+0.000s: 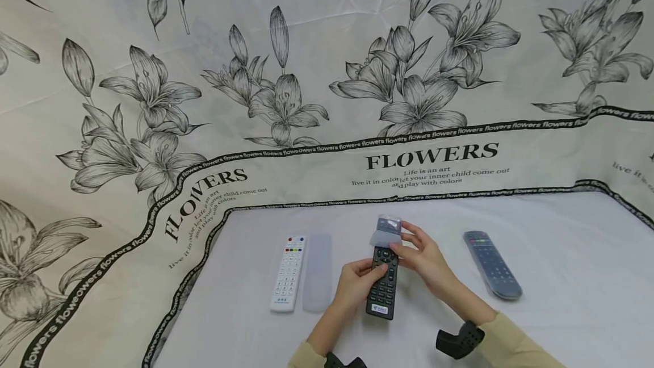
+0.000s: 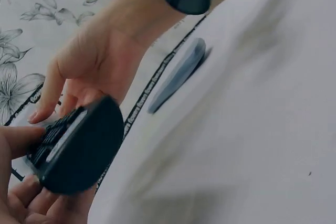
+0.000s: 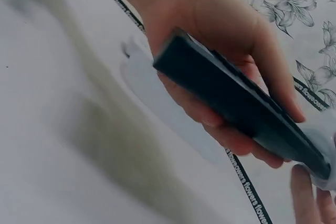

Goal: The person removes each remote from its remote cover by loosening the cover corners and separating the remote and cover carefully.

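Observation:
My left hand [image 1: 352,287] grips a black remote control [image 1: 380,295] by its sides, thumb on the buttons, in the middle of the head view. Over the remote's far end sits a clear, soft cover [image 1: 386,236], with its lower edge flared out. My right hand [image 1: 428,259] pinches this cover near its open edge, thumb on top. In the left wrist view the remote's rounded near end [image 2: 86,153] sticks out bare. Seen from the right wrist, its dark underside [image 3: 231,98] runs into the cover [image 3: 320,135] at the right edge.
To the left lie a white remote [image 1: 288,274] and a flat translucent sleeve [image 1: 318,274] side by side. A dark remote in a translucent cover [image 1: 493,266] lies to the right. All rest on a white cloth [image 1: 235,288], with a flower-printed curtain [image 1: 306,175] behind.

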Demonstrator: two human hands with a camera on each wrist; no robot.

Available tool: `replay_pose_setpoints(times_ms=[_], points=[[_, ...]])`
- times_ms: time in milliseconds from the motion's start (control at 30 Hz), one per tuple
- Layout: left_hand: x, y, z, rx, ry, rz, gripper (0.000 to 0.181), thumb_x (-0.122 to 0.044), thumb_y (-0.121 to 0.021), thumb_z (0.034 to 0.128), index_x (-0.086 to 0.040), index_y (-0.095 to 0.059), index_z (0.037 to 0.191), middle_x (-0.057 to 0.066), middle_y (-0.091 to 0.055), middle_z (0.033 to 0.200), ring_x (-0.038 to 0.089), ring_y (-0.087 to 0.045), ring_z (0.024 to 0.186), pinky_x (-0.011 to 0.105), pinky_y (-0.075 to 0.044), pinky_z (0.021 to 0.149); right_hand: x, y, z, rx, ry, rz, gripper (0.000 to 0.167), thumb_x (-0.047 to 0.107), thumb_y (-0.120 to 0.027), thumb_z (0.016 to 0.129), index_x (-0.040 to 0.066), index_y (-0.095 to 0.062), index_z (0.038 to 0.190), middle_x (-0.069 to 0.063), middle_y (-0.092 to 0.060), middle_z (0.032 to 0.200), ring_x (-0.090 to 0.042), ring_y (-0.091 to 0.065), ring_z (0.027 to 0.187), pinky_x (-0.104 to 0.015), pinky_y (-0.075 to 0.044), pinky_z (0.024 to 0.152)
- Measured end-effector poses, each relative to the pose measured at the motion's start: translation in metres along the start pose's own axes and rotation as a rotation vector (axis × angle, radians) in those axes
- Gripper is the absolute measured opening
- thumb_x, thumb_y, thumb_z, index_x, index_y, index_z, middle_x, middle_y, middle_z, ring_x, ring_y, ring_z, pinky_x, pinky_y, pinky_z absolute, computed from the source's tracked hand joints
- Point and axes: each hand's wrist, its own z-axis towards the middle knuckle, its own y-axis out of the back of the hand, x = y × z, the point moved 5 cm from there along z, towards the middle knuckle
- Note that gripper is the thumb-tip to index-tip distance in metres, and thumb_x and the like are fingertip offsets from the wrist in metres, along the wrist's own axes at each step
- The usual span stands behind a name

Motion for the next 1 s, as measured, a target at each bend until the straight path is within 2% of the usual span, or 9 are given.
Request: replay_pose_setpoints(times_ms=[67,167,233,333,433,533,633,867,1000], points=[[0.000,-0.001,-0.002,0.033,-0.009,0.016,0.040,-0.025,-0.068,0.0885,0.005,-0.065,0.114,0.010,-0.073,0.096,0.007,-0.066,0.080,0.023,-0.055,0.072,0.000,0.003,0.003,0.068,-0.009,0.002,0.070,0.010,-0.053,0.094,0.002,-0.014,0.152,-0.028,-0.033,0.143,0.001,-0.059,0.096,-0.024,-0.054,0.086],[-0.001,0.000,-0.003,0.031,-0.027,0.002,0.038,-0.021,-0.067,0.0887,0.006,-0.064,0.115,0.009,-0.073,0.096,0.006,-0.065,0.078,0.021,-0.055,0.069,0.003,0.008,0.009,0.169,-0.023,0.012,0.067,0.012,-0.042,0.093,-0.001,-0.011,0.151,-0.029,-0.029,0.146,-0.003,-0.056,0.101,-0.026,-0.051,0.089],[-0.002,0.000,-0.004,0.034,-0.038,-0.002,0.034,-0.019,-0.066,0.0879,0.005,-0.064,0.112,0.006,-0.072,0.091,0.004,-0.062,0.073,0.020,-0.052,0.066,0.007,0.012,0.015,0.198,-0.025,-0.011,0.063,0.018,-0.036,0.096,-0.004,-0.014,0.150,-0.025,-0.036,0.144,-0.005,-0.055,0.102,-0.026,-0.050,0.090],[-0.002,-0.001,-0.006,0.073,-0.035,-0.016,0.026,-0.015,-0.064,0.0866,0.003,-0.064,0.105,0.003,-0.070,0.083,0.005,-0.062,0.066,0.018,-0.050,0.060,0.011,0.019,0.026,0.173,-0.044,-0.090,0.060,0.030,-0.035,0.100,-0.008,-0.027,0.146,-0.013,-0.054,0.127,-0.006,-0.058,0.099,-0.025,-0.051,0.089],[-0.001,-0.003,-0.008,0.128,-0.034,-0.022,0.022,-0.014,-0.063,0.0876,0.001,-0.062,0.103,0.008,-0.071,0.082,0.015,-0.068,0.064,0.022,-0.054,0.059,0.014,0.020,0.036,0.157,-0.078,-0.170,0.062,0.038,-0.046,0.099,-0.009,-0.042,0.138,-0.002,-0.064,0.113,-0.005,-0.061,0.093,-0.025,-0.053,0.085],[-0.001,-0.004,-0.010,0.160,-0.039,-0.022,0.025,-0.014,-0.062,0.0887,0.002,-0.062,0.109,0.017,-0.073,0.089,0.027,-0.072,0.069,0.028,-0.058,0.060,0.014,0.019,0.043,0.164,-0.104,-0.200,0.059,0.039,-0.053,0.096,-0.008,-0.052,0.131,-0.004,-0.069,0.113,-0.003,-0.063,0.091,-0.023,-0.054,0.083],[-0.002,-0.005,-0.011,0.183,-0.041,-0.018,0.032,-0.013,-0.062,0.0897,0.003,-0.062,0.118,0.020,-0.072,0.097,0.031,-0.072,0.073,0.031,-0.059,0.063,0.015,0.020,0.048,0.142,-0.123,-0.198,0.053,0.036,-0.058,0.094,-0.007,-0.058,0.126,-0.002,-0.071,0.114,-0.001,-0.064,0.090,-0.021,-0.053,0.081],[-0.007,-0.009,-0.014,0.144,-0.054,0.026,0.039,-0.016,-0.063,0.0911,0.006,-0.059,0.123,0.016,-0.073,0.100,0.023,-0.073,0.075,0.030,-0.059,0.066,0.014,0.023,0.058,0.033,-0.117,-0.231,0.049,0.034,-0.060,0.093,-0.003,-0.059,0.126,0.002,-0.073,0.108,0.001,-0.063,0.088,-0.037,-0.048,0.098],[-0.008,-0.013,-0.015,0.106,-0.065,0.027,0.038,-0.016,-0.062,0.0920,0.008,-0.059,0.121,0.017,-0.073,0.097,0.026,-0.073,0.073,0.031,-0.059,0.065,0.015,0.023,0.063,-0.022,-0.086,-0.239,0.048,0.033,-0.060,0.094,-0.004,-0.060,0.124,0.003,-0.074,0.104,0.002,-0.062,0.084,-0.036,-0.049,0.095]])
